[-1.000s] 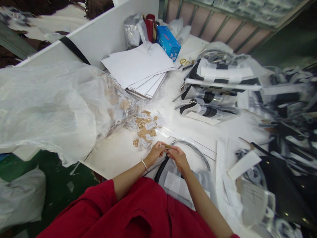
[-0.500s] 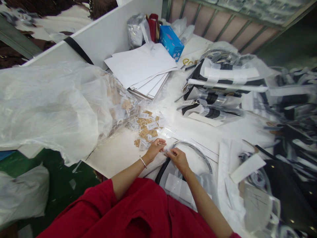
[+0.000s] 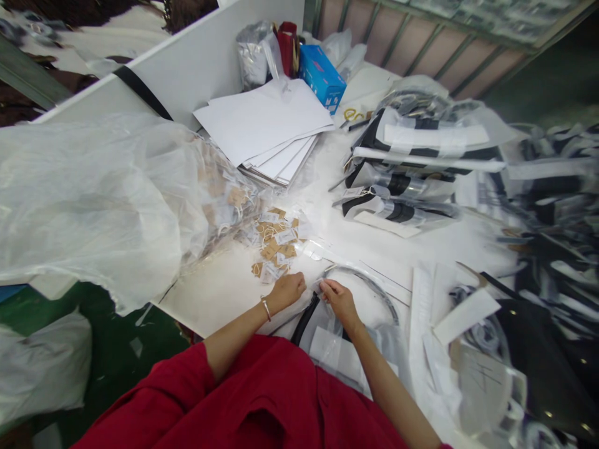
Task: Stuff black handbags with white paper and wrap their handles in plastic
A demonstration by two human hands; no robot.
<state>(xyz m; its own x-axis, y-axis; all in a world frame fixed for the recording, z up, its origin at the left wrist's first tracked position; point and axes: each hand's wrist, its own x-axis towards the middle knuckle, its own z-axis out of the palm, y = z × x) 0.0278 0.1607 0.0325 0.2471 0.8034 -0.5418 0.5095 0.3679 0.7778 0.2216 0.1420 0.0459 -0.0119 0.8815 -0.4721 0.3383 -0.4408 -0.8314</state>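
My left hand [image 3: 287, 290] and my right hand [image 3: 339, 299] are close together at the near edge of a white table [image 3: 224, 290]. Both are closed with fingers curled down. Between and under them lies a black belt in a clear plastic sleeve [image 3: 327, 324] with a white card inside. What the fingers pinch is too small to make out. Just beyond my left hand lies a scatter of brown paper tags with strings [image 3: 276, 240].
A big clear plastic bag [image 3: 103, 193] fills the left side. A stack of white sheets [image 3: 266, 128], a blue box [image 3: 321, 75] and a silver bag [image 3: 253, 56] stand at the back. Bagged black-and-white belts [image 3: 412, 162] pile up on the right.
A second ago both hands held a small brown tag up between them. They have since dropped onto the bagged belt and the tag is no longer visible.
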